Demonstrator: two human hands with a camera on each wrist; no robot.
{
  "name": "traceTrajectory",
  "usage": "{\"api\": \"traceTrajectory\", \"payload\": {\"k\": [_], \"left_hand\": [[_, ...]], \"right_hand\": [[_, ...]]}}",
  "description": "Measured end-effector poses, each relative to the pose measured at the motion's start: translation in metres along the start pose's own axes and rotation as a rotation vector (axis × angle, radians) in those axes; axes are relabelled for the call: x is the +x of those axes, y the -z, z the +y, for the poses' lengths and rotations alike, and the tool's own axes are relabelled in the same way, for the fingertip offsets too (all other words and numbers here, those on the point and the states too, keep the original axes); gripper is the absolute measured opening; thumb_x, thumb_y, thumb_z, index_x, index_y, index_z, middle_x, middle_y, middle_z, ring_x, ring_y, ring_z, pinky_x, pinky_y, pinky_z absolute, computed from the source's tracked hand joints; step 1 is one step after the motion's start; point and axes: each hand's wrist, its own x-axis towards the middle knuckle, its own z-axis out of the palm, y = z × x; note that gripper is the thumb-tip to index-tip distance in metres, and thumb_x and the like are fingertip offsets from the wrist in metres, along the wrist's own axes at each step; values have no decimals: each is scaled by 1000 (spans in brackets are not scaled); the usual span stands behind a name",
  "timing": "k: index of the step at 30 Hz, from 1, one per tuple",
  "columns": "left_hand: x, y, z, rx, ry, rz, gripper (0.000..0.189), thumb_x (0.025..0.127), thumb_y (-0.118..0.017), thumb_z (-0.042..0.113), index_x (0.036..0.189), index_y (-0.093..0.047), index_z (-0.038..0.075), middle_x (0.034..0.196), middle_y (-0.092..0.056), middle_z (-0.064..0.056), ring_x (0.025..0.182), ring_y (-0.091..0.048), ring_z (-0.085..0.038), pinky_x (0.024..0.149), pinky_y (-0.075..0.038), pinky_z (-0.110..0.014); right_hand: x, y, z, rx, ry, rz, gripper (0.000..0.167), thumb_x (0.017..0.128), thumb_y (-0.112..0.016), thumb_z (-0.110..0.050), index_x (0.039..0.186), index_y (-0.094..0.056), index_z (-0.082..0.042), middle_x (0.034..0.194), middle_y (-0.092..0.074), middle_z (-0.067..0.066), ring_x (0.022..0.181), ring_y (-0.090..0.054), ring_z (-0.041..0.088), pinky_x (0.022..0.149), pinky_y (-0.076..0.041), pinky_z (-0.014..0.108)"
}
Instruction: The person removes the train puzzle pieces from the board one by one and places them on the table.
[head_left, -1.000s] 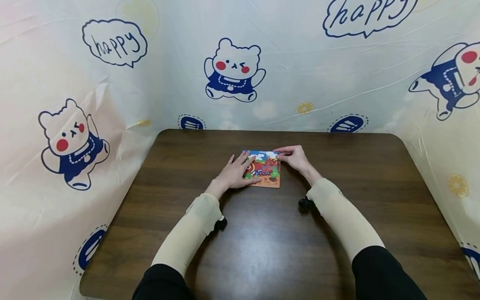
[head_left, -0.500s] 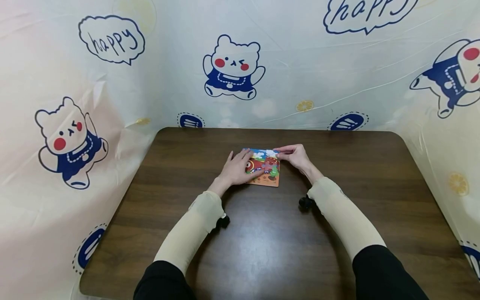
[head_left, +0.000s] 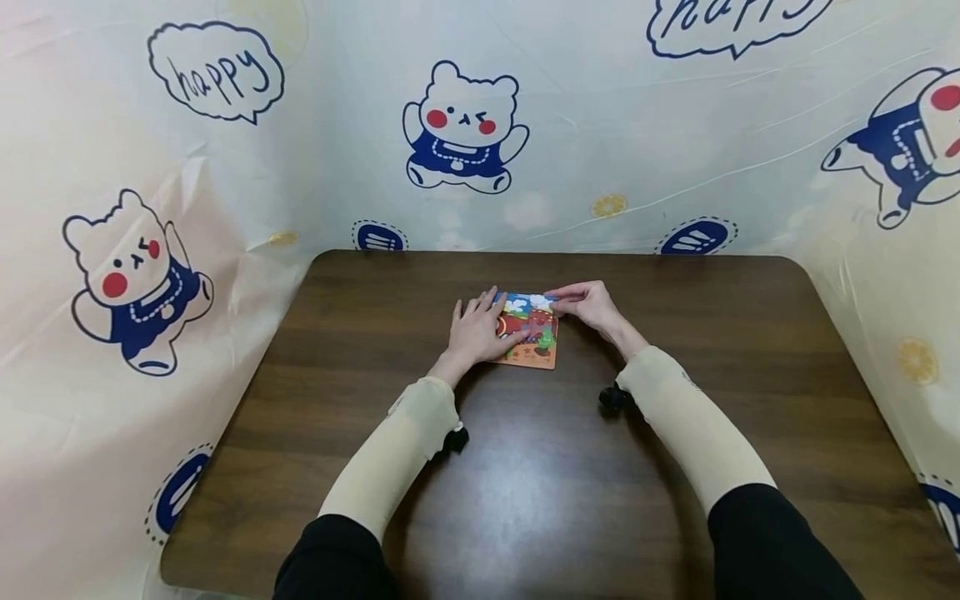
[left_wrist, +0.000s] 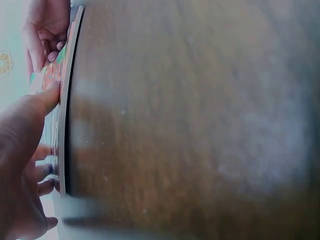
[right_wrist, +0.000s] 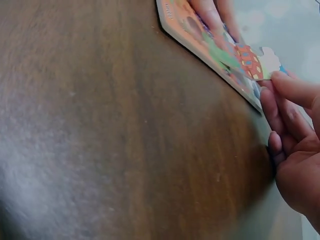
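A small booth screened on three sides; whether in a home or a studio cannot be told. Beyond the left grip (head_left: 474, 333) and right grip (head_left: 591, 307), a pale, creased, shiny sheet (head_left: 337, 150) printed with blue-clothed white cartoon bears (head_left: 467, 158), blue-outlined "happy" speech bubbles (head_left: 216, 73) and yellow fruit slices (head_left: 609, 206) wraps round both sides. Beneath them spreads a dark brown, wood-grained counter (head_left: 540, 508) with rounded far corners.

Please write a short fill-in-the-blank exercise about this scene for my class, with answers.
1. A puzzle piece is pinched in the person's ____ hand.
2. The puzzle rests on a ____ table.
3. The complete speech bubble on the backdrop reads ____.
Missing words: right; brown; happy.
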Motion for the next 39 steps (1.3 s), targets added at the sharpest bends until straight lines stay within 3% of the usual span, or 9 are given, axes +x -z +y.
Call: {"api": "traceTrajectory", "payload": {"k": [5, 9, 19, 29, 33, 39], "left_hand": [[0, 2, 2, -14, 6, 10, 100, 100, -58, 79, 177, -27, 24, 187, -20, -4, 172, -24, -32, 140, -10, -65], [0, 1, 4, -34, 10, 12, 99, 100, -60, 77, 177, -27, 24, 187, -19, -3, 172, -24, -32, 140, -9, -65], [0, 1, 5, -62, 22, 7, 98, 100, -63, 75, 177, -28, 24, 187, -19, -2, 172, -24, -32, 140, -8, -64], [-2, 0, 5, -59, 25, 15, 103, 97, -60, 80, 177, -27, 23, 187, -17, -4, 172, -23, -35, 140, -4, -66], [-3, 1, 4, -44, 22, 8, 105, 96, -60, 82, 177, -26, 24, 187, -15, -3, 172, -22, -34, 140, -4, -66], [-3, 2, 5, -45, 19, 3, 105, 97, -59, 82, 178, -24, 25, 188, -14, -2, 172, -21, -33, 140, -4, -66]], "right_hand": [[1, 0, -5, -91, -16, 6, 32, 107, -72, -13, 136, -76, 2, 129, -78, 26, 96, -81, 12, 103, -65, 44], [1, -3, -5, -124, 10, 33, 30, 107, -73, -12, 133, -78, 2, 125, -79, 28, 90, -79, 8, 102, -65, 48], [-5, -2, 0, -115, 87, 42, 26, 104, -77, -9, 126, -81, 3, 127, -78, 28, 88, -71, 1, 88, -65, 31], [-4, -5, 2, -19, 117, 20, 26, 102, -76, -3, 124, -78, 11, 127, -75, 33, 78, -75, 0, 79, -66, 24], [-3, -4, 0, 44, 84, 5, 28, 105, -72, 0, 129, -75, 13, 129, -73, 36, 75, -79, 6, 80, -67, 26], [-2, -1, -1, -11, 43, -28, 32, 106, -73, -7, 134, -75, 7, 122, -79, 32, 80, -80, 8, 81, -65, 26]]}}
